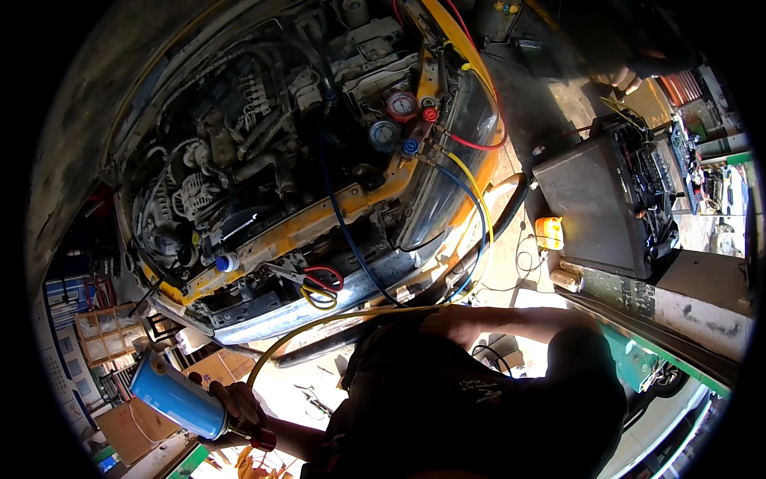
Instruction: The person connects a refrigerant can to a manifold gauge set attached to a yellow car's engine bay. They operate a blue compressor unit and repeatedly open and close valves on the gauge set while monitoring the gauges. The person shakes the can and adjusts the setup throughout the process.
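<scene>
On the near left, the left hand (233, 401) is holding a blue can (179, 399) with its grip closed around the neck end. The can is tilting, its base lying up and to the left, and a red fitting (263, 439) is showing below the fingers. The right hand (449, 323) is resting near the middle, against the dark shirt (479, 391); its fingers are lost in shadow, so whether its grip is apart or together I cannot tell.

A yellow hose (319, 322) is running from beside the left hand across to the right, then bending far toward the gauges (401, 104) at the car's front. Whether it is joining the red fitting is hidden. If the can is drawn farther left, the hose could be pulling taut and dragging the gauges off their perch. A loose grip could be letting the can roll and twist the hose. Farther off, a wrench (239, 227) is lying by the engine (195, 191); a knock to the yellow front panel (295, 227) could be sending it down among the parts.
</scene>
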### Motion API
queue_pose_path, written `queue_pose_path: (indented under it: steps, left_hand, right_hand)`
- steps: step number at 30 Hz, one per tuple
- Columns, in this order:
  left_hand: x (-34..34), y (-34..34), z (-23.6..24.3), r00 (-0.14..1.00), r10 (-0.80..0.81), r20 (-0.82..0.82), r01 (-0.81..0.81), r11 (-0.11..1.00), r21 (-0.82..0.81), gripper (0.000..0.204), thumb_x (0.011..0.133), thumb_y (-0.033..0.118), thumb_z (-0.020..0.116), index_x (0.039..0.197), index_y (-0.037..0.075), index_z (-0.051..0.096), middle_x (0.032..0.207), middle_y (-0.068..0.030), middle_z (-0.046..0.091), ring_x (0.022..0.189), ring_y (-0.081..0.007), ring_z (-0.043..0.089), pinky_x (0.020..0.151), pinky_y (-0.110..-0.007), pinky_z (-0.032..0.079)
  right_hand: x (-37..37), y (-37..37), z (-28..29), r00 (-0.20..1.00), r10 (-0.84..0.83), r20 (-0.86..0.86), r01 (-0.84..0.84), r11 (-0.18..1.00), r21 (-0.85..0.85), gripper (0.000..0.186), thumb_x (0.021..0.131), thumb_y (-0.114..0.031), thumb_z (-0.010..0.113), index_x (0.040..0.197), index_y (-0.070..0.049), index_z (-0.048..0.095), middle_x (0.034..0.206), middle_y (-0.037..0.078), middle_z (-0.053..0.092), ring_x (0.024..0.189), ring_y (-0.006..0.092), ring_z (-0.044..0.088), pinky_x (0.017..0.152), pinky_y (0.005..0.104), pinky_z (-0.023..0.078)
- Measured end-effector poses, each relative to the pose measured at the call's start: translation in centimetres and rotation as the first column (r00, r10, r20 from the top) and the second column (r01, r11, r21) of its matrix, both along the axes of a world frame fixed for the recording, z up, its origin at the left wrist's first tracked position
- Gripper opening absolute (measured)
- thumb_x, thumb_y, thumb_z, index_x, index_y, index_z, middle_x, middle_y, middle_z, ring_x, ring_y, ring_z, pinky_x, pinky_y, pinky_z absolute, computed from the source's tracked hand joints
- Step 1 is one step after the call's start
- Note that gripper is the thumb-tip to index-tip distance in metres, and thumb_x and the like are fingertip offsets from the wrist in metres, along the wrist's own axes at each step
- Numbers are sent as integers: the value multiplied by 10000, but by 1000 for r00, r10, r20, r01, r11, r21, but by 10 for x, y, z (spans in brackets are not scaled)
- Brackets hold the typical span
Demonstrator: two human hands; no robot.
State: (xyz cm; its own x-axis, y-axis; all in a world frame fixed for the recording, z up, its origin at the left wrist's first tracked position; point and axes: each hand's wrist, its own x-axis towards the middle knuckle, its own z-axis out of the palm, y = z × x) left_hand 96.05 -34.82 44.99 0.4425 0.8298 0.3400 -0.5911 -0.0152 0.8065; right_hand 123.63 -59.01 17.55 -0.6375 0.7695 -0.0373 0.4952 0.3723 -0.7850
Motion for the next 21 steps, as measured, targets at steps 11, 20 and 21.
queue_pose_path:
  steps: [11,20,21]
  left_hand:
    - [7,-1,2,1000,9,18,-9,999,-37,671,838,483,486,1228,-45,346,599,-78,420,292,-121,362,298,-214,312]
    - [10,3,0,1000,-13,25,14,999,-43,689,825,483,522,1253,-25,340,603,-73,418,288,-112,341,284,-199,312]
    - [10,3,0,1000,-17,25,18,999,-45,688,824,480,525,1253,-25,341,604,-73,417,287,-112,336,283,-200,311]
  right_hand:
    - [1,3,4,1000,-13,-27,13,1000,6,1110,421,-454,819,1299,41,356,1235,211,460,1121,341,488,907,420,443]
    - [1,2,1,999,-25,-31,25,1000,6,1100,427,-463,816,1298,31,362,1229,197,468,1111,337,496,893,421,448]
    - [1,2,1,1000,-20,-20,20,1000,10,1098,428,-464,815,1298,29,362,1228,196,468,1111,336,496,893,421,448]
